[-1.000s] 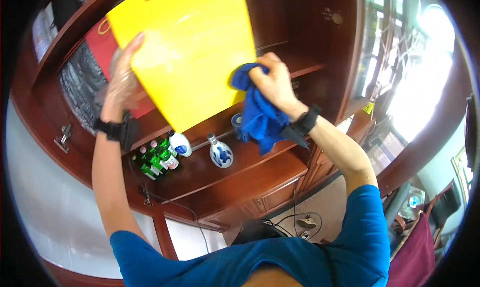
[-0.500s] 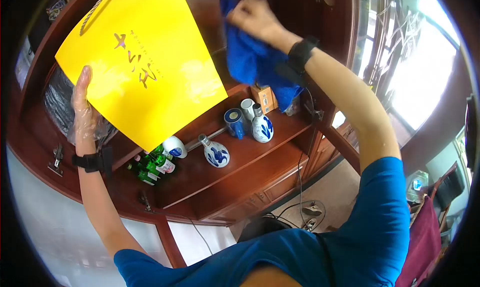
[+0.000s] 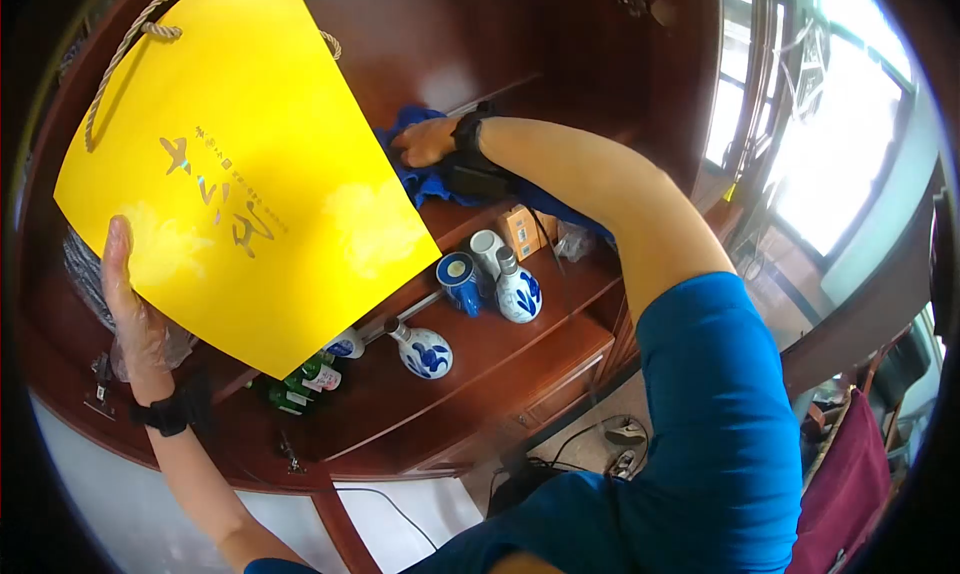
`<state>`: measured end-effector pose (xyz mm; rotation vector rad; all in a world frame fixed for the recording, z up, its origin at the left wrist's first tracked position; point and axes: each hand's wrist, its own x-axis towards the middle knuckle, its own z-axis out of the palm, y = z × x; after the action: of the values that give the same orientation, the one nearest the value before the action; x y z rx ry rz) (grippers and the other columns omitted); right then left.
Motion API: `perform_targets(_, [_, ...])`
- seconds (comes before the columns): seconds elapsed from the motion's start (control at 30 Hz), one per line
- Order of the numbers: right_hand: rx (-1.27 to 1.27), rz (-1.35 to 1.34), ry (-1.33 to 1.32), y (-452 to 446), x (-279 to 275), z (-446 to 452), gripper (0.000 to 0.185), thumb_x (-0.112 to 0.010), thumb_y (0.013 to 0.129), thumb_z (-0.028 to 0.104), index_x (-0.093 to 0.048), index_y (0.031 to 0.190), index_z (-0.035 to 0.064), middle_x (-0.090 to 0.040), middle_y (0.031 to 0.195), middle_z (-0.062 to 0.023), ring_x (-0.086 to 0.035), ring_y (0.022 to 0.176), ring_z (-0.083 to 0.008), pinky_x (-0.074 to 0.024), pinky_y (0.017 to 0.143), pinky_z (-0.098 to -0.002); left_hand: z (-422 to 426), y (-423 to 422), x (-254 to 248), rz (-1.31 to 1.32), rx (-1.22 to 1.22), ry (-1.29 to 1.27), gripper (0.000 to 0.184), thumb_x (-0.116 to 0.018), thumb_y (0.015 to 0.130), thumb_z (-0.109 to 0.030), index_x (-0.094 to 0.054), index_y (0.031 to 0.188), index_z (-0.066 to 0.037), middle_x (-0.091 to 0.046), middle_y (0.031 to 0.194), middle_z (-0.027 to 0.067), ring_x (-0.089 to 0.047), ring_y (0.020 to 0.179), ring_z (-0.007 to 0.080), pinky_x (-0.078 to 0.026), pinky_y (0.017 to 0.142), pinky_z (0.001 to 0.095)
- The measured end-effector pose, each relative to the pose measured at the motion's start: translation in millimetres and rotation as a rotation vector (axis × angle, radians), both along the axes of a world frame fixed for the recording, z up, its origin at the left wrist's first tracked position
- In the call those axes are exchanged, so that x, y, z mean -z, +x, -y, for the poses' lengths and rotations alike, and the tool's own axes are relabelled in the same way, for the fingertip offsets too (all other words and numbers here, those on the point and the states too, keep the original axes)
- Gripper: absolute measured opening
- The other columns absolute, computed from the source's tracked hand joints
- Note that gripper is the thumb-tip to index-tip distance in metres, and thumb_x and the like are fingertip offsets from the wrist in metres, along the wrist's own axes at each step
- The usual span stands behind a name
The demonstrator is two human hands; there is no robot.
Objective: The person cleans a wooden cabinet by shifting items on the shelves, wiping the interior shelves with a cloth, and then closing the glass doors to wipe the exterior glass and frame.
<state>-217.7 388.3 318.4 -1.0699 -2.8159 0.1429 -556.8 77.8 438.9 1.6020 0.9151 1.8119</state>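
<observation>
A large yellow paper gift bag with a twisted rope handle is tilted in front of the cabinet. My left hand, in a clear plastic glove, grips its lower left edge; the fingers behind the bag are hidden. Beyond the bag's right side, my right hand presses a bunched blue cloth against the upper shelf surface. On the shelf below stand two blue-and-white porcelain bottles, a blue tin and a white cup.
Green bottles lie under the bag's lower corner. A small orange box sits at the shelf's right end. Black plastic wrapping shows behind the bag at left. A cable hangs by my right arm, and a bright window is at right.
My right hand has come down and left with the blue cloth, from in the air onto the shelf surface. The bag and my left hand have shifted left and down in view.
</observation>
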Motion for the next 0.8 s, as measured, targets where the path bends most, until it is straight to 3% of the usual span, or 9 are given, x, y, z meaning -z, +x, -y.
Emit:
perform_targets(0.17, [0.007, -0.018, -0.061, 64, -7, -15, 0.057, -0.051, 0.098, 0.026, -0.050, 0.151, 0.0058, -0.053, 0.151, -0.0241, -0.049, 0.142, -0.0365, -0.0363, 0.120, -0.0436, 0, -14, 0, -0.026, -0.055, -0.012, 0.057, -0.057, 0.106, -0.043, -0.053, 0.145, -0.002, -0.059, 0.146, 0.0116, -0.057, 0.133, 0.0220, -0.044, 0.113, 0.0341])
perform_targets(0.23, [0.215, -0.011, -0.184, 123, -15, -22, 0.055, -0.054, 0.097, 0.024, -0.052, 0.149, 0.0061, -0.062, 0.142, -0.0209, -0.061, 0.128, -0.0332, -0.0457, 0.110, -0.0427, -3, -28, -1, -0.057, 0.017, -0.019, 0.055, -0.056, 0.106, -0.041, -0.054, 0.145, -0.002, -0.059, 0.146, 0.0114, -0.057, 0.133, 0.0216, -0.044, 0.113, 0.0331])
perform_targets(0.3, [0.324, -0.018, -0.084, 181, -14, -31, 0.060, -0.053, 0.097, 0.025, -0.047, 0.152, 0.0008, -0.052, 0.152, -0.0234, -0.049, 0.141, -0.0353, -0.0380, 0.118, -0.0403, -6, -29, 0, -0.040, 0.025, -0.002, 0.054, -0.055, 0.107, -0.041, -0.054, 0.145, -0.002, -0.059, 0.146, 0.0113, -0.057, 0.133, 0.0210, -0.044, 0.113, 0.0330])
perform_targets(0.4, [0.426, -0.107, -0.046, 213, -7, -20, 0.066, -0.052, 0.097, 0.026, -0.040, 0.154, -0.0050, -0.045, 0.157, -0.0260, -0.043, 0.146, -0.0350, -0.0327, 0.122, -0.0383, 0, -5, 2, -0.050, 0.000, 0.014, 0.054, -0.057, 0.105, -0.042, -0.055, 0.141, -0.002, -0.062, 0.140, 0.0104, -0.061, 0.126, 0.0195, -0.049, 0.106, 0.0315])
perform_targets(0.47, [0.462, -0.148, -0.094, 213, -3, -29, 0.068, -0.054, 0.098, 0.027, -0.038, 0.155, -0.0043, -0.045, 0.157, -0.0254, -0.042, 0.147, -0.0345, -0.0312, 0.123, -0.0381, 3, 8, -1, -0.081, -0.037, 0.029, 0.054, -0.060, 0.104, -0.044, -0.057, 0.138, -0.002, -0.066, 0.134, 0.0096, -0.066, 0.120, 0.0186, -0.053, 0.100, 0.0301])
perform_targets(0.53, [0.399, -0.175, -0.069, 215, 7, -28, 0.067, -0.055, 0.098, 0.027, -0.039, 0.156, -0.0026, -0.045, 0.157, -0.0249, -0.043, 0.146, -0.0346, -0.0322, 0.123, -0.0385, 3, 8, 0, 0.027, -0.005, -0.030, 0.053, -0.052, 0.108, -0.041, -0.054, 0.145, -0.002, -0.059, 0.145, 0.0113, -0.060, 0.129, 0.0188, -0.047, 0.109, 0.0303])
perform_targets(0.63, [0.366, -0.186, -0.050, 174, -7, 38, 0.064, -0.056, 0.098, 0.027, -0.042, 0.155, 0.0016, -0.048, 0.155, -0.0230, -0.045, 0.144, -0.0342, -0.0355, 0.121, -0.0396, 1, 13, 4, 0.034, -0.018, 0.020, 0.052, -0.052, 0.108, -0.040, -0.055, 0.143, -0.002, -0.060, 0.142, 0.0105, -0.062, 0.126, 0.0198, -0.049, 0.107, 0.0309])
perform_targets(0.7, [0.118, -0.222, -0.131, 130, -12, 77, 0.063, -0.054, 0.096, 0.023, -0.044, 0.154, 0.0010, -0.047, 0.157, -0.0233, -0.044, 0.146, -0.0355, -0.0324, 0.123, -0.0397, -7, 6, 3, 0.031, 0.065, -0.018, 0.053, -0.052, 0.108, -0.041, -0.054, 0.144, -0.002, -0.060, 0.143, 0.0100, -0.061, 0.127, 0.0201, -0.048, 0.108, 0.0324])
perform_targets(0.8, [0.009, -0.216, -0.052, 72, -12, 132, 0.056, -0.053, 0.096, 0.019, -0.051, 0.151, 0.0074, -0.054, 0.151, -0.0228, -0.051, 0.139, -0.0392, -0.0388, 0.118, -0.0446, -7, 18, 10, 0.053, 0.075, -0.030, 0.055, -0.051, 0.108, -0.043, -0.052, 0.145, -0.002, -0.059, 0.142, 0.0094, -0.059, 0.127, 0.0211, -0.048, 0.107, 0.0350])
